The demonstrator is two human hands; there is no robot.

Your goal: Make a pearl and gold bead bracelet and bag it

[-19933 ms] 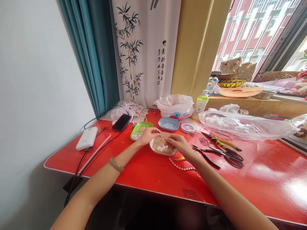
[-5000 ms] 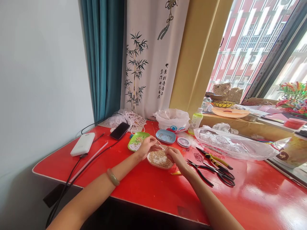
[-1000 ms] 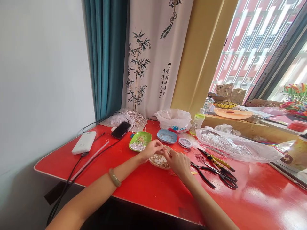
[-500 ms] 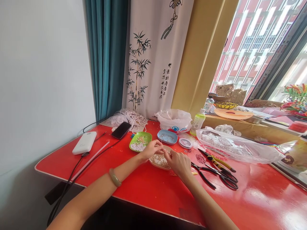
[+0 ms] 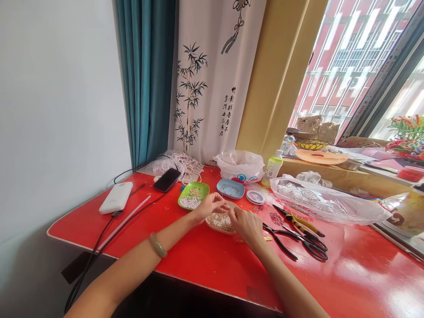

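Observation:
Both hands hover close together over a pale dish of small gold beads. My left hand, with a green bangle on its forearm, has its thumb and fingers pinched; what lies between them is too small to make out. Facing it, my right hand is also closed in a pinch, its fingertips near the left ones. Left of the dish sits a green dish with white and gold beads. Behind the hands, a blue dish contains small pieces. A white spool lies to its right.
Pliers, yellow-and-black pliers and scissors lie on the red table at right. Behind them are a plastic bag and a bottle. A phone, power bank and cables are at left.
The view has shifted very slightly. Both hands stay over the gold beads in nearly the same pinched pose, with only small finger movement.

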